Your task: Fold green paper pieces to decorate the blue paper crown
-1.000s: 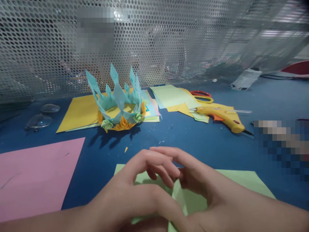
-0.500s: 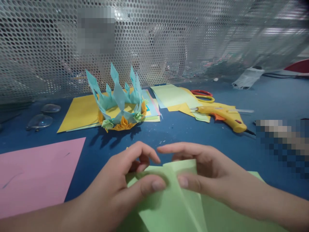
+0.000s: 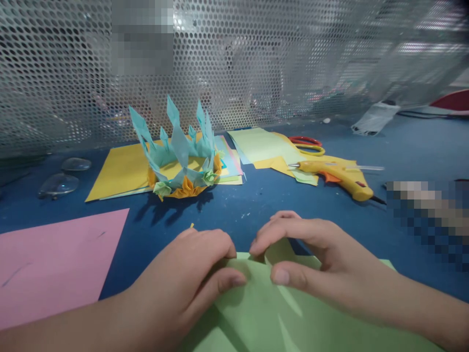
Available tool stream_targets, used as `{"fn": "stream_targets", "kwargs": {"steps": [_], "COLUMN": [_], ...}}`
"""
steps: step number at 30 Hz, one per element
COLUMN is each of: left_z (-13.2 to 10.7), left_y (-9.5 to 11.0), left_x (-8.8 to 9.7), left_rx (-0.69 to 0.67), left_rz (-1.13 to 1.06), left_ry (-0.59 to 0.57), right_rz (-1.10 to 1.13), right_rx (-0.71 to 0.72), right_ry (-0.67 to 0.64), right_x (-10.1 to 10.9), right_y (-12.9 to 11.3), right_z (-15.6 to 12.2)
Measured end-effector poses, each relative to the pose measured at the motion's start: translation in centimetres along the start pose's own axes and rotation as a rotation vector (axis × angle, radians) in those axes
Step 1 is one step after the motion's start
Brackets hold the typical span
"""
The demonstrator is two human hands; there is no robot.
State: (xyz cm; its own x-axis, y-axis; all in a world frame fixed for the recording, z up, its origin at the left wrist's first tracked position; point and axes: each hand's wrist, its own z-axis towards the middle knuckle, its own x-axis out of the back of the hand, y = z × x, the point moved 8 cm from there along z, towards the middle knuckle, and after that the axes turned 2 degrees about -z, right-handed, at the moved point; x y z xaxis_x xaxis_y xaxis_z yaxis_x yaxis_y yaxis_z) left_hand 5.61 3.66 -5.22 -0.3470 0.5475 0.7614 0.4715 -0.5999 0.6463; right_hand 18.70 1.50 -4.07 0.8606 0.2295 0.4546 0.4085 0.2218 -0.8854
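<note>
A light green paper sheet (image 3: 278, 318) lies on the blue table at the near edge. My left hand (image 3: 186, 278) presses down on its far edge with curled fingers and the thumb flat on the paper. My right hand (image 3: 311, 259) does the same just to the right, fingertips bent onto the paper's far edge and thumb on top. The two hands are a few centimetres apart. A small flap of the green paper shows under my right fingers.
A pink sheet (image 3: 51, 264) lies at the near left. Behind stand a paper crown-like craft (image 3: 179, 156) on yellow sheets (image 3: 120, 171), a yellow glue gun (image 3: 337, 176), red-yellow scissors (image 3: 308, 144) and more paper sheets (image 3: 260, 144). A perforated metal screen (image 3: 256, 58) closes the back. Clear glass pieces (image 3: 58, 183) lie far left.
The raised fold of green paper has been pushed down flat. Both hands dropped lower onto the sheet, with fingers curling onto its far edge.
</note>
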Motion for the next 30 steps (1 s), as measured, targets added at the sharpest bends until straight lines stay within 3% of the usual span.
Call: {"fn": "stream_targets", "kwargs": {"steps": [4,7,16,26,30], "left_z": [-0.1,-0.4,0.0,-0.3,0.1], "left_y": [1.3,2.3,0.8,0.4,0.1], "left_x": [0.1,0.3,0.0,0.1,-0.4], "left_rx": [-0.137,-0.171,0.092,0.122,0.230], "left_rz": [0.224,0.160,-0.404,-0.425,-0.498], "left_ry": [0.030,0.043,0.072,0.122,0.077], "right_rz": [0.020,0.029,0.064,-0.027,-0.100], "right_rx": [-0.001,-0.028,-0.082,-0.039,0.046], "right_ry": [0.007,0.006,0.059,0.122,0.158], "right_x": [0.0,-0.2,-1.2,-0.7,-0.5], "right_y": [-0.2,-0.1,0.1,-0.7,-1.4], "right_z": [0.2,0.2,-0.4,-0.5,-0.6]}}
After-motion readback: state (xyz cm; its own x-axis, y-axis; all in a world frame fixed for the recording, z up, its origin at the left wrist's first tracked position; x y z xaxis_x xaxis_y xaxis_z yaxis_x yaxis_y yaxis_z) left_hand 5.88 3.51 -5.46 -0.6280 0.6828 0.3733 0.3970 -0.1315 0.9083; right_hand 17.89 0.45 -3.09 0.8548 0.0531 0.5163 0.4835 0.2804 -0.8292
